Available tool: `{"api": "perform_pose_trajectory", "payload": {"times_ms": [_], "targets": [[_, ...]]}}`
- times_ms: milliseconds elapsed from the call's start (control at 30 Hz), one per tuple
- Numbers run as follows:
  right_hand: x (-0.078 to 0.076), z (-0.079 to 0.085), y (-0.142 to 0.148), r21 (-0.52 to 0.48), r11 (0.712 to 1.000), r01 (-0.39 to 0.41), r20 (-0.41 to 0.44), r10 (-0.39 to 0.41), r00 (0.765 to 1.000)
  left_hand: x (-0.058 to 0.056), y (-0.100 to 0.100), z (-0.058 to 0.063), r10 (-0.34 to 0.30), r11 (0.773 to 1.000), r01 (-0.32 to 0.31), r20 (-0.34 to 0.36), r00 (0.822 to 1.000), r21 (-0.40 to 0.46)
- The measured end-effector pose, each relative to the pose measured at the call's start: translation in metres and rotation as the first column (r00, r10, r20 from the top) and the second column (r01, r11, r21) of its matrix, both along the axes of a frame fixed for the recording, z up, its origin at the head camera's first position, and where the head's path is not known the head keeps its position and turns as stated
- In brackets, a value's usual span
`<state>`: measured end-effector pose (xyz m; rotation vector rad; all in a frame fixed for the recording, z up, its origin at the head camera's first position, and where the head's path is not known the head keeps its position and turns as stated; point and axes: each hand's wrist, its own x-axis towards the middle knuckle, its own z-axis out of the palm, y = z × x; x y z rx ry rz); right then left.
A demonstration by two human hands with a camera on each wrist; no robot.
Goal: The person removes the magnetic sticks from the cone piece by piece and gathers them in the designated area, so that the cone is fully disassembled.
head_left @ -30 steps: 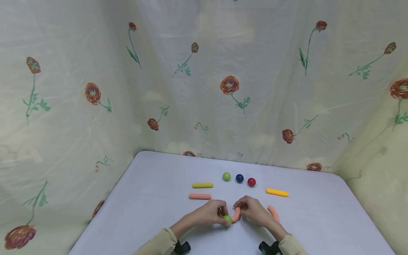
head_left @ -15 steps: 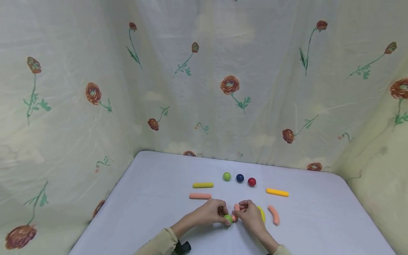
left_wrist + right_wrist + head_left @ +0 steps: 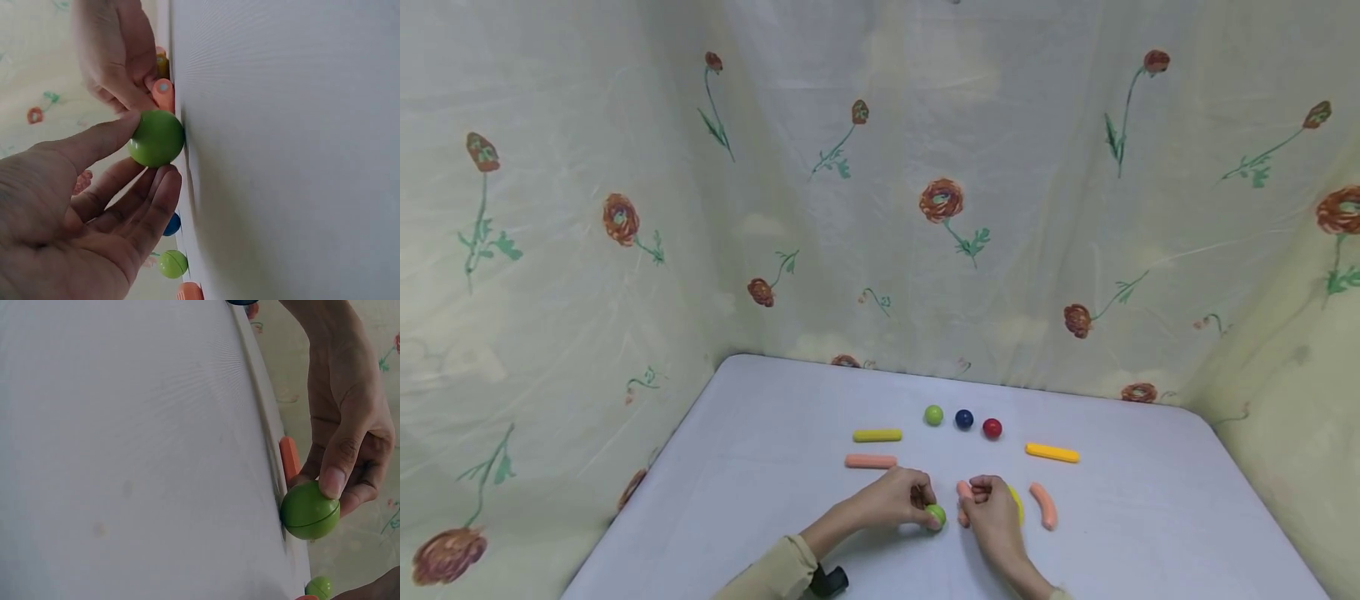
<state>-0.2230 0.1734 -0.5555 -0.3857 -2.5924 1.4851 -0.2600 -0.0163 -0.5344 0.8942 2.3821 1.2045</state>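
My left hand [image 3: 897, 498] pinches a green ball [image 3: 936, 517] between thumb and fingertips at the table surface. The left wrist view shows the ball [image 3: 156, 139] between the thumb and the other fingers. Just to its right, my right hand [image 3: 997, 515] holds a short curved salmon-pink piece [image 3: 964, 504] with thumb and fingers. A narrow gap separates that piece from the ball in the head view. Partly hidden behind the right hand lies a curved yellow piece [image 3: 1017, 504].
Farther back stand a second green ball [image 3: 934, 415], a dark blue ball [image 3: 964, 419] and a red ball [image 3: 992, 428]. To the left lie straight olive-yellow [image 3: 877, 435] and pink sticks [image 3: 870, 461]. An orange-yellow stick [image 3: 1052, 452] and another curved pink piece [image 3: 1043, 506] lie right.
My right hand has shifted the curved pink piece from beside the ball slightly rightward and turned it. The curved yellow piece has come into view. My left hand stays on the green ball.
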Motion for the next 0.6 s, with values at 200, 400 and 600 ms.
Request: {"api": "perform_pose_trajectory", "payload": {"times_ms": [200,400,600], "targets": [[0.005,0.001,0.014,0.028,0.998,0.049,0.003,-0.049,0.999,-0.005,0.004,-0.002,0.15,0.989,-0.151,0.045,0.988,-0.001],[0.005,0.004,0.02,0.007,0.999,0.037,0.024,-0.037,0.999,-0.027,0.017,-0.003,0.321,0.946,-0.32,-0.009,0.947,0.051],[0.006,0.002,0.02,-0.024,0.999,0.026,-0.002,-0.026,1.0,-0.06,0.029,0.004,0.427,0.904,-0.426,-0.067,0.902,0.026]]}}
